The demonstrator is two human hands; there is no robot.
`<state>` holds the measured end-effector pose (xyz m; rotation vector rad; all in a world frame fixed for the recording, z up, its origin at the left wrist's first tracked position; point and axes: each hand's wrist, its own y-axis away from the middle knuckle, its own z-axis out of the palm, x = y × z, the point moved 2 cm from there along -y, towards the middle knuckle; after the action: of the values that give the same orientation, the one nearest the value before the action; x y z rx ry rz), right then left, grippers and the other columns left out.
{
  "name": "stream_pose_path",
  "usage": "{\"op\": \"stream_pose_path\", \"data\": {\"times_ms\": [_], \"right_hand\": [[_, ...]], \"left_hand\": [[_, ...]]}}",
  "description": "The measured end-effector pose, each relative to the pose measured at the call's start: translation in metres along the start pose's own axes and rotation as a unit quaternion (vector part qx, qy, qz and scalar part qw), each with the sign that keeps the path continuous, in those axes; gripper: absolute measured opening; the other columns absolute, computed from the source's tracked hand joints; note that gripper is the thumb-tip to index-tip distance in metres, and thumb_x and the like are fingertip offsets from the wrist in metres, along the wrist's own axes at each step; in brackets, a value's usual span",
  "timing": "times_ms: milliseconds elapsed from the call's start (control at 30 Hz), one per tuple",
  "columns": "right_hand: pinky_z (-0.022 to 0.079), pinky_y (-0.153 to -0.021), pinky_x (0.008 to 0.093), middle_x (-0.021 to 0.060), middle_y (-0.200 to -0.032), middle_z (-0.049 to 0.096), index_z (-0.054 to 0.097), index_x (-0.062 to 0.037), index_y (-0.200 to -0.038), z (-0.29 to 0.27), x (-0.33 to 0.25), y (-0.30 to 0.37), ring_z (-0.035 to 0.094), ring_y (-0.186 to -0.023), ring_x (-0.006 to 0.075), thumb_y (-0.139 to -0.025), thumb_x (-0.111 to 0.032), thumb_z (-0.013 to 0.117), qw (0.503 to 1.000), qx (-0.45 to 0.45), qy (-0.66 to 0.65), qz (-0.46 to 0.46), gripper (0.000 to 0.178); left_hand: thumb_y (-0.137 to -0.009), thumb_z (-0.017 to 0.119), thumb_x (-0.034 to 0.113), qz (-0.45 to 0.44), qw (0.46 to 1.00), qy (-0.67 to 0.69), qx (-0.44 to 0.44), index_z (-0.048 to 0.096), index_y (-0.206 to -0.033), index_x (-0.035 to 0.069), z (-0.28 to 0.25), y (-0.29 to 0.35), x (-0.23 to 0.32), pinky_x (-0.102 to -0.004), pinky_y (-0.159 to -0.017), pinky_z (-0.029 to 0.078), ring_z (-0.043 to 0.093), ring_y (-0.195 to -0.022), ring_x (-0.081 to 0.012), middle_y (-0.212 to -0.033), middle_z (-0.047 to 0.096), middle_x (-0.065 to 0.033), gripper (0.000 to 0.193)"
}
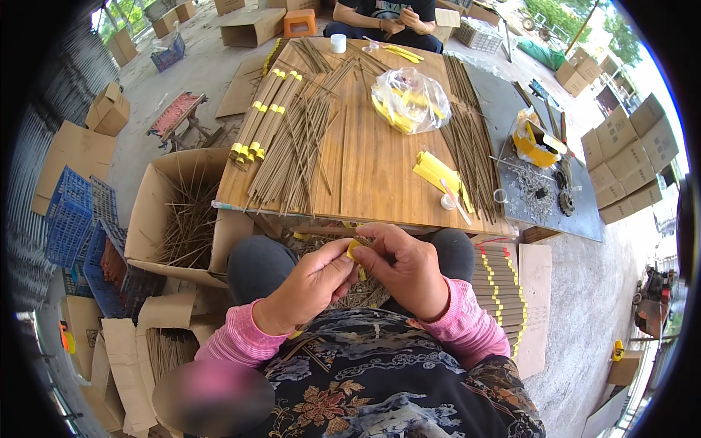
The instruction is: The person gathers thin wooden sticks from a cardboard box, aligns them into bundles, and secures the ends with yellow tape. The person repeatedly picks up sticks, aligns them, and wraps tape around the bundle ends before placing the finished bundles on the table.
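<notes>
My left hand [310,283] and my right hand [405,266] meet above my lap, just off the near edge of the table. Between their fingertips they pinch a yellow paper strip [353,249]. Something brown shows beside the strip, perhaps stick ends, but my fingers mostly hide it. On the wooden table [372,175], loose thin brown sticks [292,157] lie in a spread pile at the left. Beside them rest stick bundles [266,117] banded with yellow paper. Flat yellow paper strips [438,174] are stacked at the right, near a small white pot [447,202] and a brush [456,201].
A clear bag [412,102] with yellow strips sits mid-table. More sticks [467,131] line the right side. A cardboard box [182,212] of sticks stands left, and banded bundles [500,292] lie low at the right. Another person [387,18] sits across the table.
</notes>
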<state>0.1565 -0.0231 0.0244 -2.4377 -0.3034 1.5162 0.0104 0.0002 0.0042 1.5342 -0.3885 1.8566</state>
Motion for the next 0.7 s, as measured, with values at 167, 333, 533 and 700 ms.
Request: {"op": "stream_pose_path", "data": {"times_ms": [167,333,533,700], "right_hand": [[0.04,-0.047,0.0234,0.0059,-0.059,0.053,0.055,-0.0005,-0.104,-0.002,0.001,0.0,0.048,-0.049,0.0093,-0.077,-0.007,0.065,1.0,-0.008,-0.002,-0.008,0.03],[0.038,-0.046,0.0221,0.0036,-0.056,0.05,0.053,-0.0018,-0.108,-0.003,0.004,0.002,0.045,-0.047,0.0083,-0.076,-0.007,0.067,0.999,-0.018,-0.025,-0.009,0.035],[0.038,-0.045,0.0219,0.0019,-0.053,0.047,0.052,-0.0026,-0.111,-0.006,0.011,0.003,0.045,-0.046,0.0089,-0.075,-0.009,0.068,0.997,-0.018,-0.022,-0.066,0.04],[0.039,-0.046,0.0232,0.0028,-0.056,0.048,0.052,-0.0021,-0.111,-0.007,0.017,0.002,0.048,-0.048,0.012,-0.071,-0.014,0.072,0.993,0.002,-0.003,-0.115,0.046]], "left_hand": [[-0.096,0.03,0.033,0.027,0.998,0.037,-0.032,0.048,-0.104,-0.002,0.0,0.001,0.004,-0.0182,-0.052,0.034,0.043,-0.06,-0.0072,-0.072,0.049,-0.0029,0.04],[-0.096,0.031,0.034,0.023,1.0,-0.002,-0.011,0.049,-0.095,0.001,0.0,0.001,-0.001,-0.0185,-0.047,0.033,0.041,-0.054,-0.0073,-0.069,0.049,-0.0033,0.038],[-0.095,0.034,0.034,0.001,1.0,0.03,-0.008,0.049,-0.09,0.003,0.004,0.002,0.003,-0.0184,-0.045,0.033,0.042,-0.053,-0.007,-0.068,0.049,-0.0033,0.034],[-0.095,0.036,0.033,-0.023,0.998,0.062,0.008,0.049,-0.088,0.003,0.008,0.003,0.008,-0.0174,-0.044,0.033,0.041,-0.052,-0.005,-0.068,0.048,-0.0021,0.033]]}}
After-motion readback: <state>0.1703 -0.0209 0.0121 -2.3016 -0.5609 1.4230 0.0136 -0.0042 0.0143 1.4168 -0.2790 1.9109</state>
